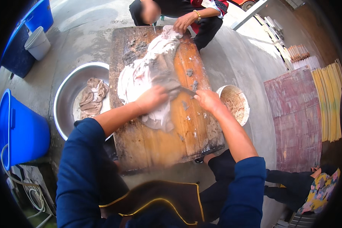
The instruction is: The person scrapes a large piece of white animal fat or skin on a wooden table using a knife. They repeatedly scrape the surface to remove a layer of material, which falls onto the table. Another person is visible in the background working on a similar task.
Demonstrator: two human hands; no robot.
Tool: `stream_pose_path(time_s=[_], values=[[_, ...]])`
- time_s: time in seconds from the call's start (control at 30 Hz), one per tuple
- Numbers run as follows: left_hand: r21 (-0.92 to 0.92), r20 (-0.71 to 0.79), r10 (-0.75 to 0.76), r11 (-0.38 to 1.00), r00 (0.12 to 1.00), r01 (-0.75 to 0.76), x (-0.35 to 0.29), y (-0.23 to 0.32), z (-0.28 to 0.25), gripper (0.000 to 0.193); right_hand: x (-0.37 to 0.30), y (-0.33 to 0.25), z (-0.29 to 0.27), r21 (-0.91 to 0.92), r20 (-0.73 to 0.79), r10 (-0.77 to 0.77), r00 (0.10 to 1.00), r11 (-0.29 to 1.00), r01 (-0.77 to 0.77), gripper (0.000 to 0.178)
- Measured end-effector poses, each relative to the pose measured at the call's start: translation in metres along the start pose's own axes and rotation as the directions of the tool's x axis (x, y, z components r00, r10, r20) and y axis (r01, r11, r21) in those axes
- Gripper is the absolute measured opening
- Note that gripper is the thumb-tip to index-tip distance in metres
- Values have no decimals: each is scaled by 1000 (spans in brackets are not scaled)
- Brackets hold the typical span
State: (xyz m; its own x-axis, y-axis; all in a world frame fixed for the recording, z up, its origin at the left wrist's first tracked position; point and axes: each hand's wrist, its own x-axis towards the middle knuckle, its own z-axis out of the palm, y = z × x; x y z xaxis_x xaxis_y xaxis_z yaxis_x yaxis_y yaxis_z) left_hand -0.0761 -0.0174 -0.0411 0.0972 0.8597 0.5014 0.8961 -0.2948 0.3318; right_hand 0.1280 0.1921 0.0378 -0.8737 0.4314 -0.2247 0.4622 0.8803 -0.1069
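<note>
A long, wrinkled piece of pale tripe (pixel 135 76) lies across a worn wooden board (pixel 140 148); a greyish brown patch shows in its middle. My left hand (pixel 153 99) is closed on the tripe and presses it to the wood, its fingertips blurred by motion. In my right hand (pixel 208 100) is a knife (pixel 187 91), gripped by its handle. The blade points left, at the tripe's edge near my left fingers. Across from me, another person's hand (pixel 184 22) holds the far end of the tripe.
Left of the board stands a metal basin (pixel 64 110) with a folded brownish piece (pixel 93 97) in it. A white bucket (pixel 244 122) of pale scraps is at the right. Grey scrapings (pixel 140 47) dot the board. Blue tubs (pixel 28 129) stand farther left; another person (pixel 304 190) is at lower right.
</note>
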Motion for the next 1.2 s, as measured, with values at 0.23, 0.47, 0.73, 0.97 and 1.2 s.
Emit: stream_pose_path(time_s=[0.23,0.47,0.73,0.97,1.2], values=[[-111,-16,-383,919,924,379,26,17,-14,26,-31,4,10,178,57,53,997,982,-63,27],[-74,196,-497,852,845,518,45,-54,19,26,-24,7,21,355,97,59,994,930,-90,29],[-217,42,-763,624,646,751,48,-82,16,22,-30,-26,11,759,193,184,964,595,-266,27],[2,-294,-613,766,733,642,38,-49,0,21,-5,-76,47,446,-262,138,955,895,-7,13],[227,-121,-160,956,980,185,-12,-58,-6,26,10,-148,33,131,-12,240,971,963,-236,28]])
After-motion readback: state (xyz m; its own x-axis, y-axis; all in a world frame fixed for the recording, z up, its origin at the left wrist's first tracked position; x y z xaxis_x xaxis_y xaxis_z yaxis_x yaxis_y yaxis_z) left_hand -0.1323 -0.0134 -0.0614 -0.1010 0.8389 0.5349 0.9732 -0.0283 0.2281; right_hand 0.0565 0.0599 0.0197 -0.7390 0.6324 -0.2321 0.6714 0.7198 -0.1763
